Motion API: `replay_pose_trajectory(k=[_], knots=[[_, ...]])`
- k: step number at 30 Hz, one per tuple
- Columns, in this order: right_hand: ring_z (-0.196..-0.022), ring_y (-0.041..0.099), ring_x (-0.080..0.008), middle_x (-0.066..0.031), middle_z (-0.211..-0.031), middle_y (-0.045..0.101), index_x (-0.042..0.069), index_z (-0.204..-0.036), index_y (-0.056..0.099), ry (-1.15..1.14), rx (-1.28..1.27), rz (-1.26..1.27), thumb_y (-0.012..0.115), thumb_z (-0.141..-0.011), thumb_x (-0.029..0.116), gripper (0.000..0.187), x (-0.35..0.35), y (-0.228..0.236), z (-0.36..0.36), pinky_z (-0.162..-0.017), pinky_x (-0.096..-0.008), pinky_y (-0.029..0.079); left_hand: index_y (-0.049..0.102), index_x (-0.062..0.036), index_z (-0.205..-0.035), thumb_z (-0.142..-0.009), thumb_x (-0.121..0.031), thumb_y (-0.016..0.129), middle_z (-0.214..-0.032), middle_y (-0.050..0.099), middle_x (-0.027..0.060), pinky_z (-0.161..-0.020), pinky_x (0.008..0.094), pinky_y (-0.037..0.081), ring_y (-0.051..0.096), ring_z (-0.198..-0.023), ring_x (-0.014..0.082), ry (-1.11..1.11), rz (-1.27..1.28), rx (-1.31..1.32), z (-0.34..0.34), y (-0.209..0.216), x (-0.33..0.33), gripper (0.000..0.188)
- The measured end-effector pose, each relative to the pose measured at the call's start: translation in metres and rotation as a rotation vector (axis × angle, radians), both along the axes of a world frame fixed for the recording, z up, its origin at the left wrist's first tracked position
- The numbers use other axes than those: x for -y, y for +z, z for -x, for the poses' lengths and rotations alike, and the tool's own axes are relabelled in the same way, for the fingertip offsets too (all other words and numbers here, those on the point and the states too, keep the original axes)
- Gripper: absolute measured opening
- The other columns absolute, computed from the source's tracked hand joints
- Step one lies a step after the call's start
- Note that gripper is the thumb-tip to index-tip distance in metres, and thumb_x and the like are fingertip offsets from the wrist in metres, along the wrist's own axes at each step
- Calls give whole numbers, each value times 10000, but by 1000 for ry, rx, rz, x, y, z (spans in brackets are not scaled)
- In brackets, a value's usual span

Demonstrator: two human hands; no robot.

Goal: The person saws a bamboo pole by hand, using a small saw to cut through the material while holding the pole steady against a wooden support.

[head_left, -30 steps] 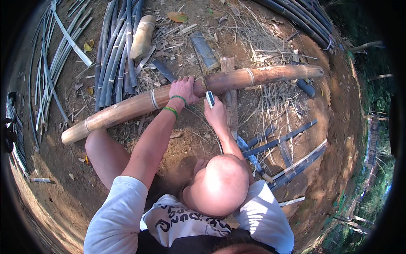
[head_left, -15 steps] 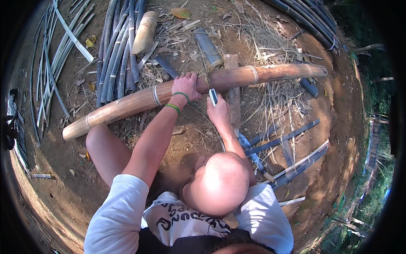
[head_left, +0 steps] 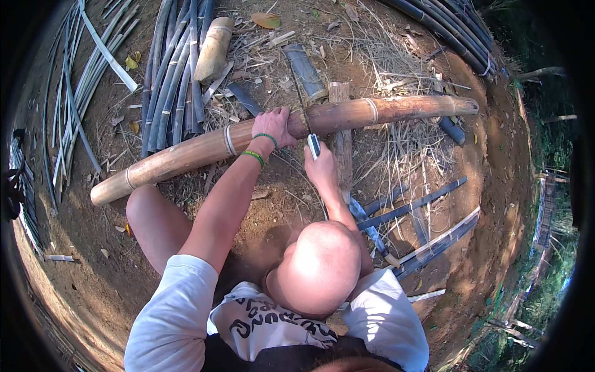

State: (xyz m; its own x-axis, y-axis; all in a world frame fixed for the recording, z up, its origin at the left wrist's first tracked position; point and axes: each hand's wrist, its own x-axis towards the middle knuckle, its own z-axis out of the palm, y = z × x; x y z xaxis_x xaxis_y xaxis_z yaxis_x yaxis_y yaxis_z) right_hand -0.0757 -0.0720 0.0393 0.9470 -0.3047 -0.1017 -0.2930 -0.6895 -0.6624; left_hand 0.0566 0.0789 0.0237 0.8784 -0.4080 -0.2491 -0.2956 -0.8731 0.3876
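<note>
A thick brown bamboo pole (head_left: 186, 154) lies slantwise across the ground in front of me. My left hand (head_left: 273, 127) is wrapped over its top near the middle, just left of a hand saw (head_left: 313, 146). Closed around the saw's white and dark handle is my right hand (head_left: 322, 167), on the near side of the pole. The narrow blade crosses the bamboo and sticks out past its far side; how deep it sits in the wall I cannot tell. A wooden block (head_left: 340, 93) lies beneath the pole, right of the blade.
Dark bamboo lengths (head_left: 168, 93) and pale split strips (head_left: 93, 80) lie at the far left. A short dark bamboo piece (head_left: 304, 69) rests beyond the blade. Near my right knee (head_left: 322, 263) are a sheathed blade with a wooden handle (head_left: 375, 235) and split bamboo slats (head_left: 427, 197).
The saw and my right hand have shifted slightly toward me. My left hand keeps its place on the bamboo pole.
</note>
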Motion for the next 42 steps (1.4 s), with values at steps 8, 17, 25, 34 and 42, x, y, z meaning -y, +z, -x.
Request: replay_pose_trajectory(k=[8, 17, 25, 34, 42], knots=[[-910, 703, -532, -315, -885, 723, -15, -1101, 678, -188, -274, -183, 721, -987, 325, 361, 18, 10, 167, -745, -563, 556, 592, -97, -1448, -553, -553, 920, -1295, 716, 156, -988, 457, 596, 729, -1135, 358, -7, -1, -3, -9, -11, -8, 1057], [-893, 702, -534, -320, -858, 709, -44, -1052, 678, -29, -56, -33, 671, -1015, 302, 348, -1, 5, -10, -731, -555, 541, 641, -98, -1285, -573, -587, 946, -1277, 718, 158, -995, 469, 585, 720, -1161, 365, -30, -19, -76, -11, -1, -1, 916], [-904, 723, -501, -278, -890, 729, 8, -1119, 671, -147, -390, -221, 678, -1019, 302, 311, 21, 29, 153, -736, -548, 547, 631, -109, -1381, -557, -569, 919, -1289, 724, 163, -984, 468, 595, 724, -1142, 371, -12, -15, -52, -16, -5, -11, 986], [-918, 692, -544, -342, -879, 702, -58, -1022, 661, -22, -109, -75, 659, -1020, 287, 344, -5, 15, 12, -737, -582, 534, 662, -89, -1273, -547, -620, 939, -1261, 742, 148, -974, 453, 602, 733, -1140, 348, -26, -51, -70, -16, 1, -8, 941], [-897, 722, -490, -282, -864, 723, 30, -1103, 686, -153, -282, -130, 712, -990, 342, 333, 19, -5, 128, -757, -536, 553, 660, -101, -1301, -537, -615, 924, -1234, 754, 164, -974, 458, 601, 740, -1109, 375, -3, -49, -77, -23, 0, -16, 957]])
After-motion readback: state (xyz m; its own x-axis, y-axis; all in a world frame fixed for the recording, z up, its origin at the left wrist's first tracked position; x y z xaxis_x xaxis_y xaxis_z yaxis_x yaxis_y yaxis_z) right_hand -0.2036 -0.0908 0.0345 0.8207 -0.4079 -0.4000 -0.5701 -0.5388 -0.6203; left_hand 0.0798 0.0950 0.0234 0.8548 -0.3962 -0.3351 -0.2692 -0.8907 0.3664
